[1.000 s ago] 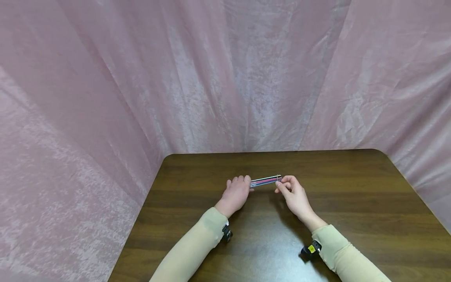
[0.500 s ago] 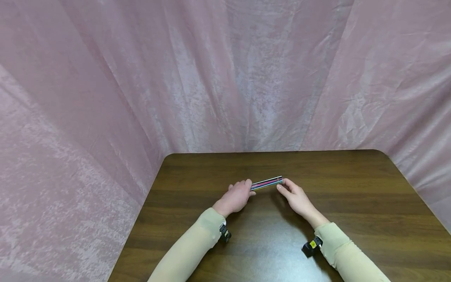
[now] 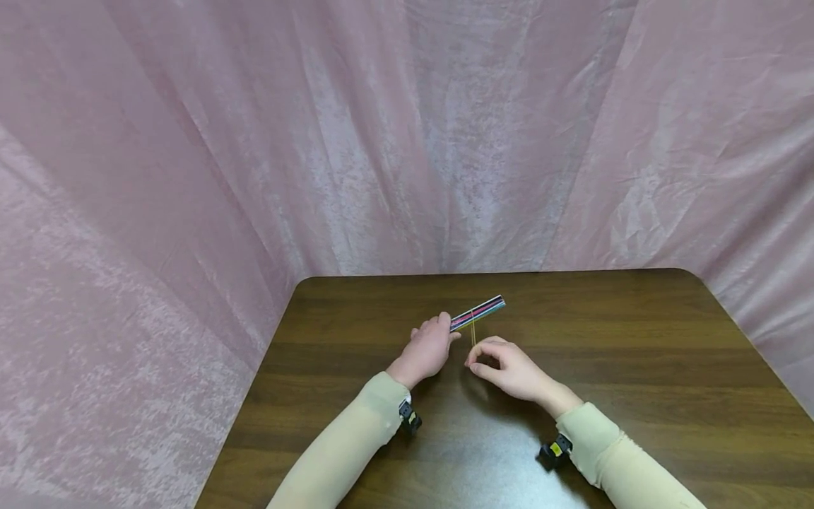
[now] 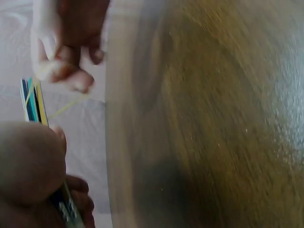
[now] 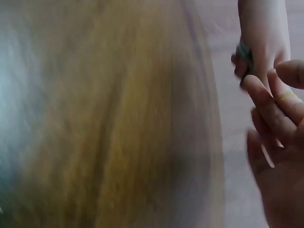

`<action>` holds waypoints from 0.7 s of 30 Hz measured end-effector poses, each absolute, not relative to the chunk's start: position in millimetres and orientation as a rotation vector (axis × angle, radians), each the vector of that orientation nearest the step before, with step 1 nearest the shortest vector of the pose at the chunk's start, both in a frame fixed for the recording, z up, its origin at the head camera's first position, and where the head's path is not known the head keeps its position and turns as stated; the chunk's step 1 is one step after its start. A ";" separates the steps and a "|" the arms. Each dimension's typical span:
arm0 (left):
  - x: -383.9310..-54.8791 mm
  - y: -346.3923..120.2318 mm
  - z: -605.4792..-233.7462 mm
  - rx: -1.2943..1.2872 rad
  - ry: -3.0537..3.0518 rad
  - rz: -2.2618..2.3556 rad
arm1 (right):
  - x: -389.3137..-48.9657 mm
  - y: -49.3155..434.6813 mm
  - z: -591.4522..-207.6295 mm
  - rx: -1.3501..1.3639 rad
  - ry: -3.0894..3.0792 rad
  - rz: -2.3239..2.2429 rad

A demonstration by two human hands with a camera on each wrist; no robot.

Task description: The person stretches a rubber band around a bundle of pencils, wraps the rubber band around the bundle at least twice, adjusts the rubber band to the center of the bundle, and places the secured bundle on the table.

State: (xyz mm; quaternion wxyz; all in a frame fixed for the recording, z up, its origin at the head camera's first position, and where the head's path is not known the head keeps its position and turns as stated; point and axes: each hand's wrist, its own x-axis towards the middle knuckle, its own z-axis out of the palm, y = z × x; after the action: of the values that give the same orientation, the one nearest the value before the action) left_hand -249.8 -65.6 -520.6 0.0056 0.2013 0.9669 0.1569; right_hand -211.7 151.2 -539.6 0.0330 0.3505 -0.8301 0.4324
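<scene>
My left hand (image 3: 429,348) grips one end of a bundle of slim, straight sticks (image 3: 490,306) in black, pink, white, teal and yellow. Their free ends point to the right and away from me. Round the bundle runs a thin yellow rubber band (image 3: 473,332), stretched toward me by the curled fingers of my right hand (image 3: 509,367). In the left wrist view the band spans from the sticks (image 4: 33,102) to the right fingers (image 4: 71,76). The right wrist view shows the band looped over a right finger (image 5: 287,96). My left palm hides the other stick ends.
Both hands are over a brown wooden table (image 3: 636,353) with rounded far corners. Pink velvet curtain (image 3: 445,141) hangs behind and around it. Small black cameras (image 3: 410,418) are strapped at both wrists.
My right hand has moved from the bundle's right end leftward and toward me, drawing the rubber band along and out. The bundle's free end has swung farther away from me.
</scene>
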 end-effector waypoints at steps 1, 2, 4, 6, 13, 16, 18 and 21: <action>-250.3 -65.8 -521.5 0.597 3.054 0.455 | -209.4 148.0 -537.8 1.114 -2.529 1.216; -250.6 -66.0 -522.7 0.569 3.074 0.420 | -207.6 145.2 -536.2 1.145 -2.498 1.111; -250.5 -66.5 -524.3 0.538 3.097 0.358 | -205.5 140.5 -533.2 1.216 -2.423 0.965; -249.2 -67.1 -525.4 0.523 3.101 0.313 | -203.6 137.2 -530.5 1.279 -2.348 0.935; -250.2 -68.2 -525.8 0.472 3.169 0.243 | -195.9 130.4 -523.1 1.141 -2.199 1.776; -252.6 -68.3 -522.7 0.431 3.209 0.277 | -196.4 128.4 -523.7 0.895 -2.112 2.164; -255.1 -68.7 -520.3 0.397 3.219 0.336 | -194.8 125.9 -523.9 0.734 -2.049 2.367; -259.6 -70.5 -517.9 0.338 3.238 0.432 | -188.5 118.2 -524.4 0.605 -1.966 2.594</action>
State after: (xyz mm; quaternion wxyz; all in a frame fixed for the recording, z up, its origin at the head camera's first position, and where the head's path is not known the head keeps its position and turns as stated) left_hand -259.6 -70.5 -517.9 -0.0711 0.1026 0.9834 0.1314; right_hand -188.5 118.2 -524.4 -0.0845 0.1820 -0.5916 0.7808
